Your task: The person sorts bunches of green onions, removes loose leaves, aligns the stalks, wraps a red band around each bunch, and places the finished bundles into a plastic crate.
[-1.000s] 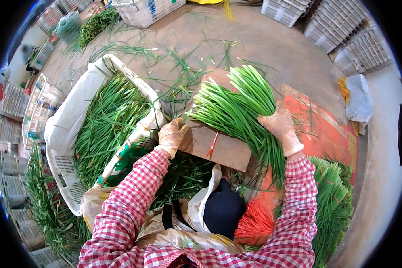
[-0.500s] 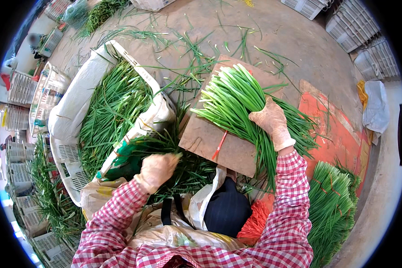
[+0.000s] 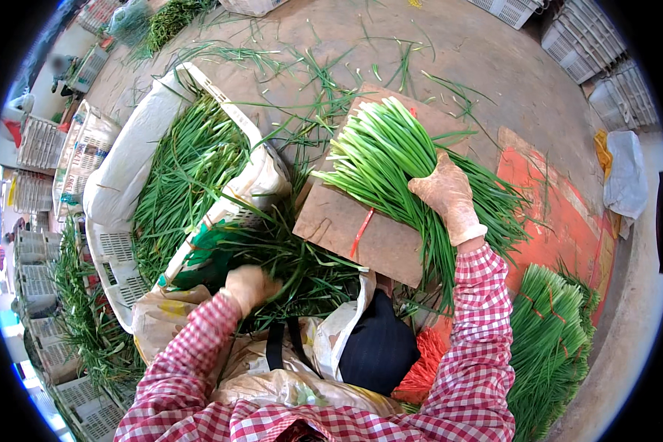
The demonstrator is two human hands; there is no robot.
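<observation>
Stems (image 3: 387,151), green and pale-ended, lie clamped in the gloved right hand (image 3: 449,195) on a brown rectangular board (image 3: 331,219); a slackened grip could splay them. The blurred left hand (image 3: 248,288) is apart, its hold unclear.

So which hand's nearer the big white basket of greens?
Left. The left hand is just right of the big white basket; the right hand is farther right, on the green bundle.
</observation>
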